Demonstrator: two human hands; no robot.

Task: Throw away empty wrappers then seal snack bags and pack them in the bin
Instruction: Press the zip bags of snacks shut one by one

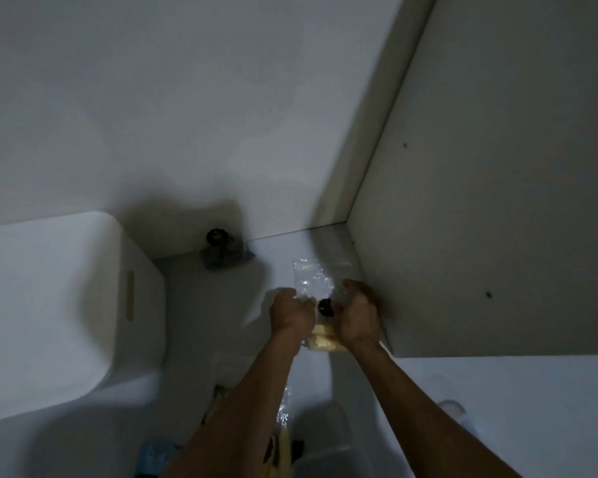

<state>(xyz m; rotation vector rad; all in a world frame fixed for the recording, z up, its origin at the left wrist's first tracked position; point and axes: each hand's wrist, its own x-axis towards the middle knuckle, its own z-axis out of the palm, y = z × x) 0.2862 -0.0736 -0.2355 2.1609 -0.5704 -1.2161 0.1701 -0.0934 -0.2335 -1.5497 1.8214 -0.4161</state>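
**A:** What's in view?

**B:** A dim, blurry shot looking down from head height. Two bare forearms reach forward over a pale tabletop (221,305) set in a corner between white walls.

**A:** What are the hands doing?

**B:** The left hand (291,311) and right hand (359,313) are close together, fingers curled round the upper part of a clear snack bag (320,341) with yellowish contents. Between them sits a small black clip (325,307); the right hand seems to pinch it, though blur hides the exact grip.

**A:** Where's the bag?

**B:** Near the right wall, its yellow part showing just below the hands. A flat clear plastic bag (313,277) lies on the tabletop just beyond them.

**A:** Anything else?

**B:** A large white bin (49,305) stands at left. By the back wall is another black clip (215,236) on something clear, well apart from the hands. More clear plastic (283,414) shows near the bottom edge, beneath the left forearm.
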